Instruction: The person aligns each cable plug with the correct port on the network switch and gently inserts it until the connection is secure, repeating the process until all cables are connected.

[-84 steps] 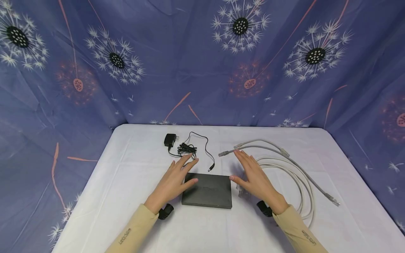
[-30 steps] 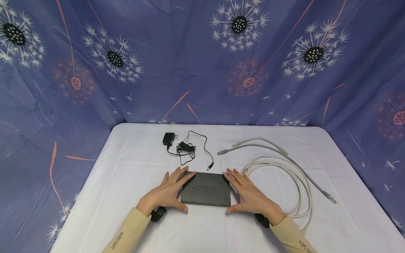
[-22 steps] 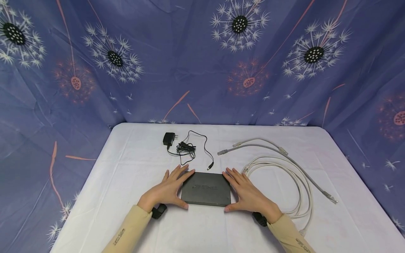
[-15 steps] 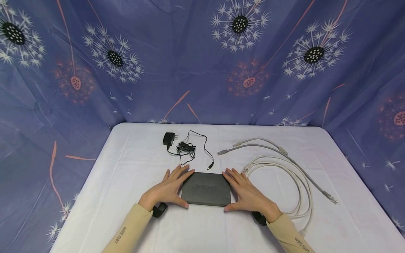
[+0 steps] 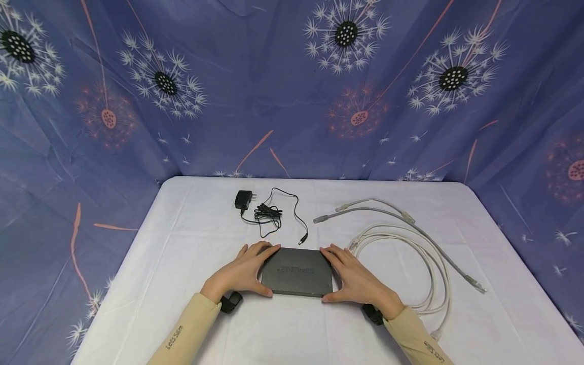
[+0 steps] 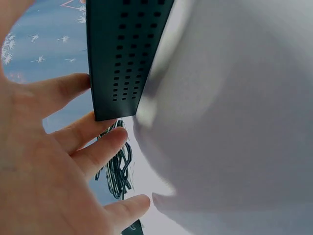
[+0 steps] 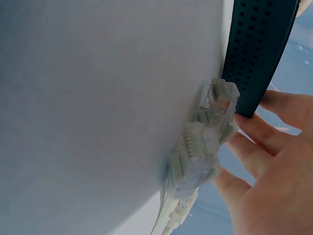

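A flat dark grey network switch [image 5: 296, 274], with TP-LINK lettering on top, lies at the middle front of the white table. My left hand [image 5: 244, 271] grips its left end, thumb at the near edge and index finger on the far corner. At the opposite end my right hand [image 5: 358, 278] holds it in the same way. Rows of vent holes show on the switch's side [image 6: 127, 58] in the left wrist view, with the fingers around its end. In the right wrist view, clear Ethernet plugs [image 7: 195, 152] lie close beside the right fingers.
Behind the switch lie a black power adapter [image 5: 244, 199], its bundled cord [image 5: 268, 213] and a barrel plug [image 5: 303, 239]. Right of it are a grey Ethernet cable [image 5: 365, 208] and a coiled white cable [image 5: 449, 284]. A patterned blue curtain [image 5: 274, 91] hangs behind the table.
Both hands have come down from above the switch to its two ends, thumbs moving to the near edge. Most recently the fingers have drawn in slightly. The switch looks unmoved.
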Tool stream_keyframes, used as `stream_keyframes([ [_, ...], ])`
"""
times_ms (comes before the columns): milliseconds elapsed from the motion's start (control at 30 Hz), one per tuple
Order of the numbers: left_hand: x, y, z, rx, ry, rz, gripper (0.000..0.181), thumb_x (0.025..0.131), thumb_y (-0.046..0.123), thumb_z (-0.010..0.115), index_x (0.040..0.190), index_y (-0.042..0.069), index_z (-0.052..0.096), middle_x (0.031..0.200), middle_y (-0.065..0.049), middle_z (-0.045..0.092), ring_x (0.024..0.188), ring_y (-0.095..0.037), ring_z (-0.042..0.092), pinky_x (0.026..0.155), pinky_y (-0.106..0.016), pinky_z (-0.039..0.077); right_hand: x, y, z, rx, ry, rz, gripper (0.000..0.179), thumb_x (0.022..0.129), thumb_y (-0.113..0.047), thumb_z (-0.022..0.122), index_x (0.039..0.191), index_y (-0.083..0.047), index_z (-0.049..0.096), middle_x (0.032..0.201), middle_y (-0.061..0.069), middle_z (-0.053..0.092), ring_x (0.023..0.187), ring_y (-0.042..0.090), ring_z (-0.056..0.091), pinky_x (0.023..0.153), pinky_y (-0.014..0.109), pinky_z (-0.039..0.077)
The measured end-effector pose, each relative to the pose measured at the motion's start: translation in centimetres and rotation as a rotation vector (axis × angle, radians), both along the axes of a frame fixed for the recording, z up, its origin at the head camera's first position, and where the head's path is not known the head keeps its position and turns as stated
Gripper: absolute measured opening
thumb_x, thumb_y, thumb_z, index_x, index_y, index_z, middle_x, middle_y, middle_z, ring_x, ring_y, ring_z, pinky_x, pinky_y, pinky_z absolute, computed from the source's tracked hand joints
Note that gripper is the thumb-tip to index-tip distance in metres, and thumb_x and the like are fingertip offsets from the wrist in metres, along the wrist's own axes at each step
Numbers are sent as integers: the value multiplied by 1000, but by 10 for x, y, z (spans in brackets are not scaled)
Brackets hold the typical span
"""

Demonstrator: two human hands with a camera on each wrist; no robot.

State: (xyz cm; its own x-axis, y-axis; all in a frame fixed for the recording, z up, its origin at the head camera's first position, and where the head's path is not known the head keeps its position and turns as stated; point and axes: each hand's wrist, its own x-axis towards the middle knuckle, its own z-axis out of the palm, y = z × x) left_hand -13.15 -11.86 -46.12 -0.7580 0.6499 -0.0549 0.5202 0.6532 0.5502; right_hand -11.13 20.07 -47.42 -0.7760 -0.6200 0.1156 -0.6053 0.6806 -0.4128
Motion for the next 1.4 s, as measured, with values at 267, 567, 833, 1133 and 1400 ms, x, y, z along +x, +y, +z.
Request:
stream_keyframes([
  [267, 1, 0, -3, 26, 2, 7, 103, 65, 41, 86, 149, 11, 34, 141, -13, 35, 133, -30, 32, 108, -58, 12, 1, -1, 2, -8, -36, -41, 107, 64, -53, 82, 145, 0, 36, 143, 25, 36, 131, 42, 34, 101, 57, 30],
  [567, 1, 1, 0, 111, 0, 29, 104, 63, 37, 86, 149, 12, 34, 141, -6, 33, 129, -27, 35, 103, -47, 31, 2, 0, 12, -56, -114, -68, 106, 67, -52, 81, 149, -6, 31, 145, 15, 34, 126, 35, 42, 93, 50, 41],
  [833, 1, 3, 4, 226, -39, 44, 104, 64, 30, 85, 150, 12, 30, 144, -4, 26, 122, -20, 42, 95, -40, 40, 2, 5, 24, -113, -117, -71, 105, 69, -47, 82, 150, -9, 28, 146, 11, 31, 127, 32, 42, 89, 49, 44],
  [1133, 3, 7, 7, 456, -100, 14, 107, 66, 18, 85, 152, 11, 22, 149, -6, 17, 89, -15, 48, 79, -37, 45, 6, 10, 35, -152, -86, -72, 105, 68, -44, 84, 151, -10, 28, 147, 10, 31, 127, 33, 41, 86, 51, 45],
  [1400, 4, 10, 15, 622, -148, 3, 103, 70, 9, 83, 152, 9, 21, 154, -10, 10, 118, -24, 37, 84, -35, 42, 8, 12, 44, -189, -63, -95, 102, 69, -45, 83, 150, -11, 30, 145, 6, 32, 125, 32, 44, 85, 53, 44],
])
